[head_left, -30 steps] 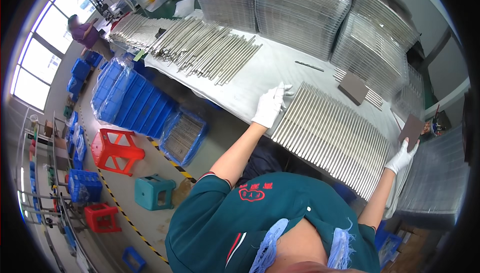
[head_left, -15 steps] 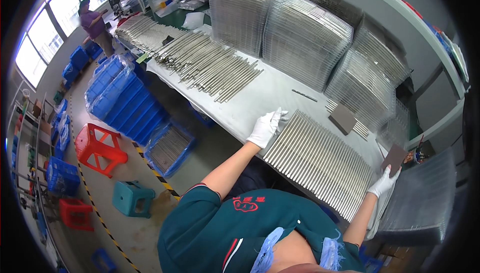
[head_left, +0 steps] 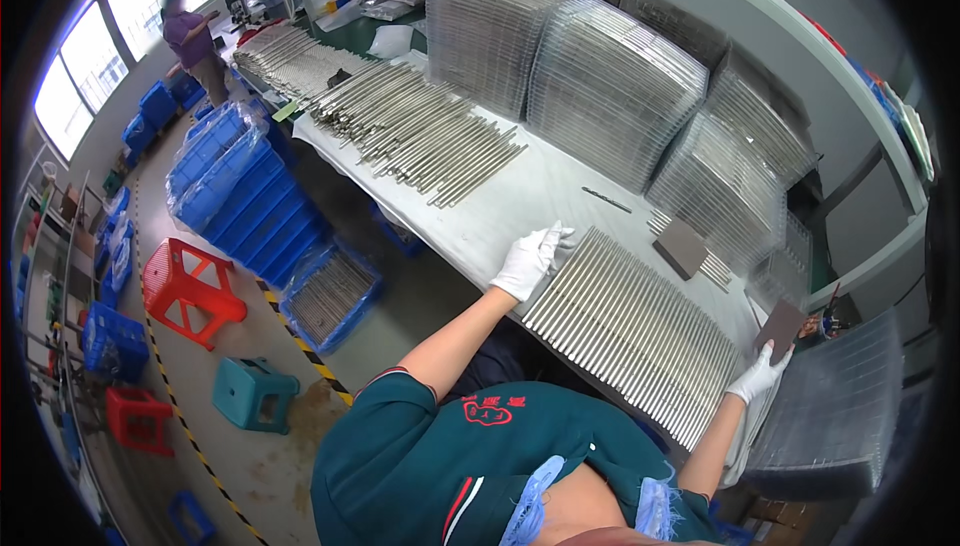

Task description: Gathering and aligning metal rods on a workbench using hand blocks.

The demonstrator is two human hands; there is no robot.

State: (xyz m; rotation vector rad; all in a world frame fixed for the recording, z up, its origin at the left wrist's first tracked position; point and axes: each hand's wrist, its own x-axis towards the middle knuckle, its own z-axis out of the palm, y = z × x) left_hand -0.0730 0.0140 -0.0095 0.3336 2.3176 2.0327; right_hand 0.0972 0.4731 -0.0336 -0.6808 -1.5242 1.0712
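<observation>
Starting far left, down on the floor: two red stools (head_left: 163, 276), one teal stool (head_left: 240, 378), then a tall stack of blue crates (head_left: 245, 201), partly under plastic, hard to count. Up onto the tabletop (head_left: 470, 231), at the left end: one big rod heap (head_left: 410, 126), overlapping, impossible to count. Along to the front edge, and here, the left hand (head_left: 530, 261), gloved in white, just beside the left end of the rod row; fingers close together, undersides hidden, can't tell whether pinching anything. Next, the rod row (head_left: 630, 331) itself along the front edge, well over twenty, too tightly packed for an exact count. Behind, toward the back edge, one slim dark rod (head_left: 607, 200), then one brown slab (head_left: 680, 248) across a few short rods (head_left: 716, 271), middles covered. And near the right edge, the right hand (head_left: 757, 378), also gloved, pinching one brown block (head_left: 781, 326) by the lower end, some fingers out of sight.
</observation>
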